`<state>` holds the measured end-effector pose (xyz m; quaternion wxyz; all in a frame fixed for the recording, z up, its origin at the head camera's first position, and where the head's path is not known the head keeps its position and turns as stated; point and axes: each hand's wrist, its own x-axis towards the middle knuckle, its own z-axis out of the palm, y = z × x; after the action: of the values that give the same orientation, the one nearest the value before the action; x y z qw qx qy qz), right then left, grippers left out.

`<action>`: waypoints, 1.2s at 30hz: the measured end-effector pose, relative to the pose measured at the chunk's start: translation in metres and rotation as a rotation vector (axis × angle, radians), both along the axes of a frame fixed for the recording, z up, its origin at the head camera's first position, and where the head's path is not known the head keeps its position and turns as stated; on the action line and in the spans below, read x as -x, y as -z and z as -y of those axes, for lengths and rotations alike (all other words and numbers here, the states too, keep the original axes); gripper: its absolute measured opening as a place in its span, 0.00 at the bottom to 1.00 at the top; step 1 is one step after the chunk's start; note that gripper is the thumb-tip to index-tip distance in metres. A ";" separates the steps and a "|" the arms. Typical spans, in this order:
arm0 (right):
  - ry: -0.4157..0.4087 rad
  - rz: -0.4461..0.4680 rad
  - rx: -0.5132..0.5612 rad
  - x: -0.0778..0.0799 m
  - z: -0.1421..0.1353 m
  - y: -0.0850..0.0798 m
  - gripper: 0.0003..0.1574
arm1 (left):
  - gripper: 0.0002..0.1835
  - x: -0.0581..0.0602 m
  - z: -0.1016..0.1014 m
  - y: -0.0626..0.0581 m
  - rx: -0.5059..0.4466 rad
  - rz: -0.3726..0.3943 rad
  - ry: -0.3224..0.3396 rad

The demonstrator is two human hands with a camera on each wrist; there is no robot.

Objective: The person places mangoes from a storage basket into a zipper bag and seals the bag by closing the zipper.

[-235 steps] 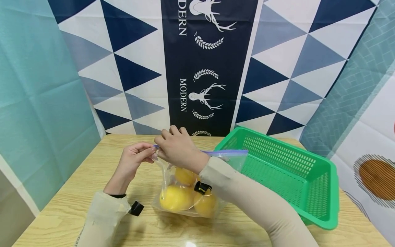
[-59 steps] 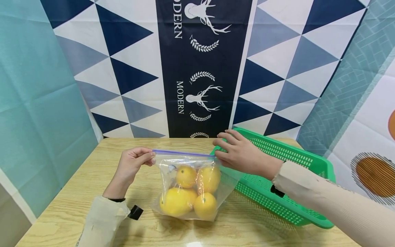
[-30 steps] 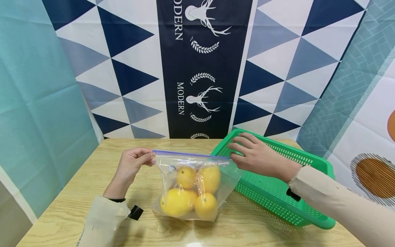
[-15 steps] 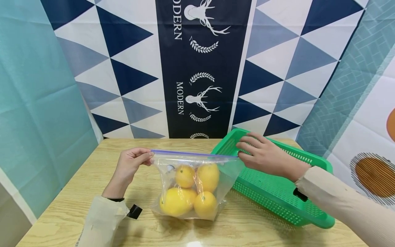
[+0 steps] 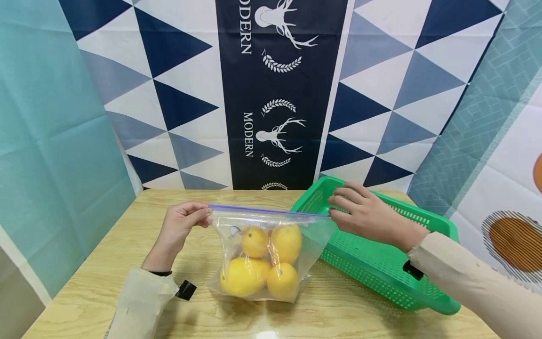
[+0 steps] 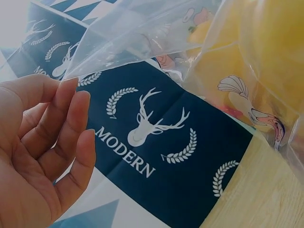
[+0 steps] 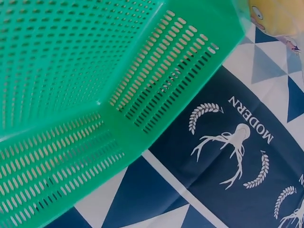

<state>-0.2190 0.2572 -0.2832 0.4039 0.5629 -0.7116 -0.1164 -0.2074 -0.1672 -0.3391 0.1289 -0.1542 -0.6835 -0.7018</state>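
Observation:
A clear zip bag (image 5: 315,238) stands upright on the wooden table, its purple zip strip (image 5: 258,210) stretched straight along the top. Inside it are several yellow-orange fruits (image 5: 282,281), with a longer, lemon-like one (image 5: 237,278) at the lower left. My left hand (image 5: 179,226) pinches the bag's left top corner between thumb and index finger. In the left wrist view, the left hand's (image 6: 42,142) other fingers curl loosely below that corner. At the strip's right end, my right hand (image 5: 366,215) pinches the edge, its fingertips partly hidden behind the hand. The right wrist view does not show this hand.
A green plastic basket (image 5: 377,273) with slotted walls stands right of the bag, under the right forearm. Its slotted wall (image 7: 166,61) fills much of the right wrist view. A patterned cloth (image 5: 288,94) hangs behind the wooden table (image 5: 169,197).
My right hand has gone from beside the left hand along the zip strip to its right end, slowing in the last half second. The left hand and the fruits have stayed nearly in place.

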 end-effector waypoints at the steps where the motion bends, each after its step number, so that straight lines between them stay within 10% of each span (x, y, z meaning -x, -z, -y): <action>1: -0.006 0.024 0.025 0.000 0.000 0.001 0.24 | 0.10 0.000 0.000 0.000 -0.005 0.001 0.004; 22: 0.204 1.260 0.596 -0.026 0.015 0.007 0.09 | 0.08 -0.002 -0.015 0.003 -0.179 0.081 0.124; 36: -0.138 1.760 0.995 -0.040 0.030 0.027 0.11 | 0.06 -0.005 -0.015 -0.001 -0.201 0.073 0.252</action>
<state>-0.1789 0.2276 -0.3098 -0.0693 0.2565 -0.6902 0.6731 -0.2028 -0.1522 -0.3379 0.0298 -0.1992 -0.5894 -0.7823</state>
